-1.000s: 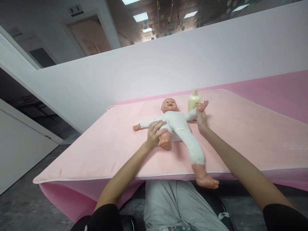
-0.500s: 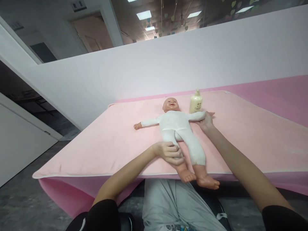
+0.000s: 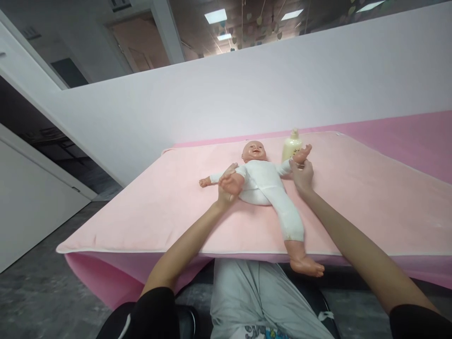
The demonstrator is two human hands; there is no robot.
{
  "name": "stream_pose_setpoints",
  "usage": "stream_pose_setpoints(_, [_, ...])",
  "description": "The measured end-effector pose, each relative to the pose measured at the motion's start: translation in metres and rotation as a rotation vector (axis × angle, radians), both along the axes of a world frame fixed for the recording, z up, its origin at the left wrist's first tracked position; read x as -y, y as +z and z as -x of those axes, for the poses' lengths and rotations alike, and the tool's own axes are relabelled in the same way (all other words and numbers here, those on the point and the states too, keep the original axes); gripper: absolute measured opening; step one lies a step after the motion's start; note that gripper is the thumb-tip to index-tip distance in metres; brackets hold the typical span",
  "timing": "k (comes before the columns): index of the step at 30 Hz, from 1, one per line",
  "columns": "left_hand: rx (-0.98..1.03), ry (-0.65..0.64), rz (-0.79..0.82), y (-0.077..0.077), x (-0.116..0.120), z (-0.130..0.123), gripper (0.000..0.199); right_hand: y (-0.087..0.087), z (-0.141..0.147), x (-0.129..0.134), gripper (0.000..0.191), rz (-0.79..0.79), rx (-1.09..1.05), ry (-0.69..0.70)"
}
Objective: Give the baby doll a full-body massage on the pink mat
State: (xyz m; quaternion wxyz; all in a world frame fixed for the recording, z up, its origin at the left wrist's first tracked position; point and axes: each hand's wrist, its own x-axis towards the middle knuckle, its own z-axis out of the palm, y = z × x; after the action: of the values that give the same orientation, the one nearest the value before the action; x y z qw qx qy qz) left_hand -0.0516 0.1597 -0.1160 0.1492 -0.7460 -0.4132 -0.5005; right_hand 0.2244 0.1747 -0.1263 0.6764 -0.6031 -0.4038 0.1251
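A baby doll (image 3: pixel 263 181) with a white cloth body lies on its back on a pink padded mat (image 3: pixel 151 212), its head toward the wall. My left hand (image 3: pixel 228 188) is closed round one of the doll's legs, which is bent up so that the foot is near the doll's shoulder. The other leg stretches over the mat's front edge. My right hand (image 3: pixel 302 175) grips the doll's arm at the wrist, with the doll's hand sticking up above my fingers. Just behind that arm stands a pale yellow pump bottle (image 3: pixel 291 146), partly hidden.
A white partition wall (image 3: pixel 219 99) rises behind the mat, with glass above it. Pink cloth (image 3: pixel 106 278) hangs below the mat's front edge. My legs in grey trousers (image 3: pixel 247 296) are under that edge. A white door (image 3: pixel 35 188) is at the far left.
My left hand has lifted the doll's leg from the front edge and folded it up toward the shoulder. My right hand has raised the doll's arm slightly. The view has shifted a little.
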Motion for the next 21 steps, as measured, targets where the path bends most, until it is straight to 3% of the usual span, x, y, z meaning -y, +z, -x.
stream_pose_setpoints(3, [0.143, -0.291, 0.07, -0.002, -0.003, -0.009, 0.062, -0.001, 0.01, 0.005, 0.063, -0.072, 0.12, 0.09])
stream_pose_setpoints(6, [0.288, -0.494, 0.192, -0.004, -0.005, -0.011, 0.056, -0.004, 0.02, 0.006, 0.055, -0.091, 0.421, 0.32])
stream_pose_setpoints(9, [0.336, -0.538, 0.24, -0.006, -0.006, -0.01, 0.056, -0.007, 0.025, 0.003, 0.047, -0.091, 0.637, 0.465])
stream_pose_setpoints(12, [0.343, -0.545, 0.245, -0.005, -0.004, -0.009, 0.056, -0.008, 0.025, 0.002, 0.049, -0.083, 0.623, 0.483])
stream_pose_setpoints(16, [0.345, -0.549, 0.181, -0.003, -0.001, -0.006, 0.055, -0.006, 0.026, 0.008, 0.049, -0.065, 0.495, 0.454])
stream_pose_setpoints(21, [0.308, -0.51, 0.045, -0.005, -0.002, 0.0, 0.058, -0.004, 0.025, 0.009, 0.049, -0.075, 0.189, 0.371])
